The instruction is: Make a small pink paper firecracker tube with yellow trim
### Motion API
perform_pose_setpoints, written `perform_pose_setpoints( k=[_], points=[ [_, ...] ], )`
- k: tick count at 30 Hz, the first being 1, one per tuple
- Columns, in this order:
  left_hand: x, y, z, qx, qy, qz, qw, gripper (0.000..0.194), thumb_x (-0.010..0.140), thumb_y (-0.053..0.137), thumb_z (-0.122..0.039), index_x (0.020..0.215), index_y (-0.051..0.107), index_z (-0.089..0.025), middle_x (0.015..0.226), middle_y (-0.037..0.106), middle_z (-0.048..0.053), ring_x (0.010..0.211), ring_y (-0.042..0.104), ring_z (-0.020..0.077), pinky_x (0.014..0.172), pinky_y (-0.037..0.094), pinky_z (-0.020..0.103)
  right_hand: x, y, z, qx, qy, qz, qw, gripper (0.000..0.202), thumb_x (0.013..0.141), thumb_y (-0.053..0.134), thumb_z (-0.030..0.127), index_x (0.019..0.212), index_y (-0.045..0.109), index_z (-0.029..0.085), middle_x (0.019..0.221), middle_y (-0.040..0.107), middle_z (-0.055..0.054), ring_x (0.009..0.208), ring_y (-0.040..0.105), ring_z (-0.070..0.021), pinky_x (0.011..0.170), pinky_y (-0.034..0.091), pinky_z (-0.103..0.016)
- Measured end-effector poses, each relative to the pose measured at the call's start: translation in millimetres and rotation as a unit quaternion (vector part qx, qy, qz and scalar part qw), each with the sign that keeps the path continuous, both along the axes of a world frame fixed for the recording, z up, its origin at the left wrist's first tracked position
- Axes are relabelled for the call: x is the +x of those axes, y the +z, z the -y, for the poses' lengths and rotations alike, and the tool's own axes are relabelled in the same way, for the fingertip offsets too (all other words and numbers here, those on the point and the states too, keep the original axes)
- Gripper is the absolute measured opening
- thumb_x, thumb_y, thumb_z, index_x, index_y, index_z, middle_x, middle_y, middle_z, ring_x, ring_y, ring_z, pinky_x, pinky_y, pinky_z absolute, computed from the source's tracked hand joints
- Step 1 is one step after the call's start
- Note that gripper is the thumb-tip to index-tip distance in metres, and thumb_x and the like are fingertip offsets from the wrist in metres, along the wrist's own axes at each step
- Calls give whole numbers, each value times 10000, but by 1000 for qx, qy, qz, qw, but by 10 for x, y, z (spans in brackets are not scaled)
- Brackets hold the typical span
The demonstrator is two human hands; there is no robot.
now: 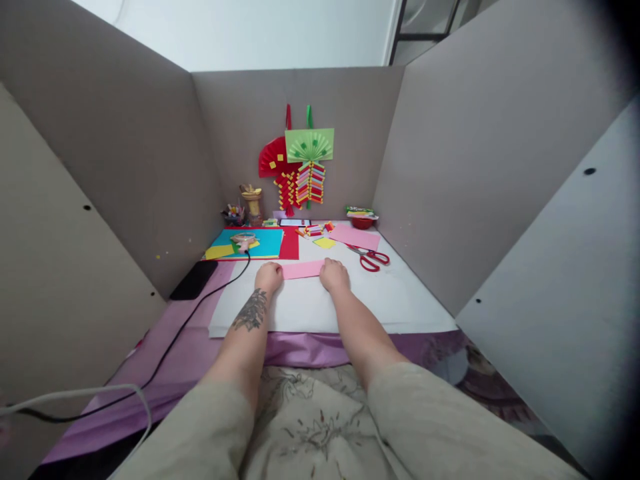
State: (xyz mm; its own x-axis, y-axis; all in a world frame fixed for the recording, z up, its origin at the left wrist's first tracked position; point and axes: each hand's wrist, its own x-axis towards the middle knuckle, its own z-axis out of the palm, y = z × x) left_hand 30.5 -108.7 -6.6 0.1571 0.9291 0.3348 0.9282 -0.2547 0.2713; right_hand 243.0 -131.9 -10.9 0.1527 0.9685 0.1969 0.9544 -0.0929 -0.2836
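Note:
A strip of pink paper (303, 270) stretches between my hands, low over the white sheet (310, 307). My left hand (269, 277) is closed on its left end, and my right hand (335, 275) grips the right end. To the right of my right hand lie red-handled scissors (370, 258) with their handles apart. Beyond them is a larger piece of pink paper (356, 237). A small yellow paper (325, 243) and several little rolled paper pieces (315, 231) rest just past the strip. My fingertips are mostly hidden behind my hands.
Left of the white sheet are blue paper (270, 243), red paper (290, 248), a corded glue gun (243, 241) and a black phone-like slab (194, 280). A black cord (200, 303) runs toward me. Paper decorations (310, 157) hang on the grey back panel (230, 133). Panels enclose both sides.

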Motion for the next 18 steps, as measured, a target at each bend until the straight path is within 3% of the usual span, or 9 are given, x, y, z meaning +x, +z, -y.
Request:
perform_pose_setpoints(
  k=[7,11,15,18],
  points=[
    [2,-3,21,14,48,6,999,287,801,429,-204,894,697,-161,960,666,120,952,581,235,838,428,300,-2,-4,-17,30,-15,-3,999,321,896,320,230,1121,514,108,1058,603,-173,1071,481,-264,875,352,-363],
    [7,-21,14,34,67,14,997,304,808,429,-208,997,658,-143,1020,650,129,992,564,249,868,423,322,-5,-27,-18,58,-24,0,998,340,883,319,209,1134,521,100,1143,569,-192,1155,421,-275,926,323,-381],
    [19,-12,45,58,84,21,995,354,816,417,-186,1121,588,-133,1085,625,133,1060,532,253,922,397,348,-21,-44,-3,93,-41,6,995,429,886,319,254,1256,445,77,1385,376,-184,1331,181,-281,1040,186,-424],
    [52,39,120,82,102,26,991,413,835,403,-196,1223,510,-105,1240,538,163,1199,429,270,1005,324,398,-29,-54,-9,122,-58,22,991,566,886,331,337,1376,293,56,1497,165,-150,1375,-5,-269,1081,66,-455]
  ],
)
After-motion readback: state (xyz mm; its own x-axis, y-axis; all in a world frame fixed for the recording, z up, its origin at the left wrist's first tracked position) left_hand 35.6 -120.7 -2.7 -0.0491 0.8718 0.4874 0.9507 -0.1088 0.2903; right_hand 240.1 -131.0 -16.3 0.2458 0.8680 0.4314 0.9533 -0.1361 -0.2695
